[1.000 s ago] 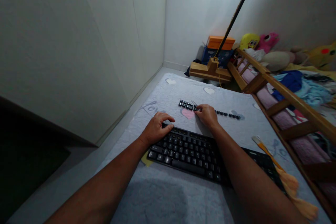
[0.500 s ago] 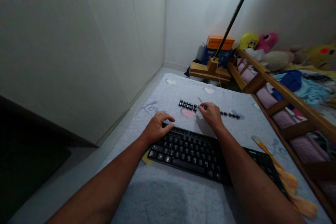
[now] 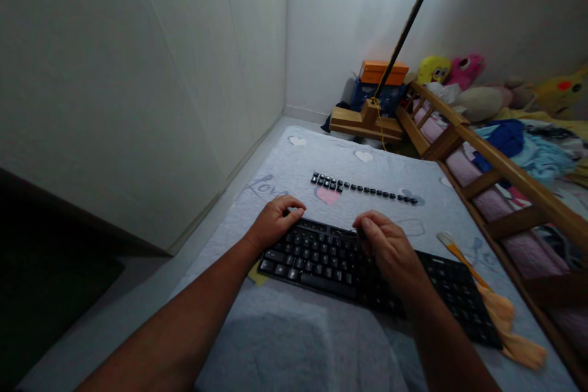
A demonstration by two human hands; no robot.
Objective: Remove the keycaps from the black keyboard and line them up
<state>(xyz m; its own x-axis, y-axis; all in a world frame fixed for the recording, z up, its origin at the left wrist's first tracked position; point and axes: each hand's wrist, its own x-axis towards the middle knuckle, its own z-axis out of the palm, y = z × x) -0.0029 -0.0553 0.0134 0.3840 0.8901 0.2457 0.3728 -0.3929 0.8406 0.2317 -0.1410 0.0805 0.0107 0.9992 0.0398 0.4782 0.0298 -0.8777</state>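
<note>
A black keyboard (image 3: 331,278) lies on the pale blue patterned cloth. My left hand (image 3: 277,220) grips its far left corner, thumb on top and fingers curled round the edge. Over the right-middle part of the keys, my right hand (image 3: 383,242) is closed in a pinch. A thin, dark tool (image 3: 354,231) pokes out a little at its fingertips; the rest is hidden by the fingers. Beyond the keyboard, loose black keycaps (image 3: 366,189) lie in a line on the cloth, doubled up at the left end.
A brush (image 3: 452,246) and orange gloves (image 3: 523,346) lie by the keyboard's right end. A wooden bed rail (image 3: 509,165) borders the right side. White cabinet doors (image 3: 184,73) stand at left. A wooden stand (image 3: 362,122) with a black pole is at the back.
My right hand has drawn back from the keycap line to above the keyboard, uncovering the middle of the line. My left hand stays at the corner.
</note>
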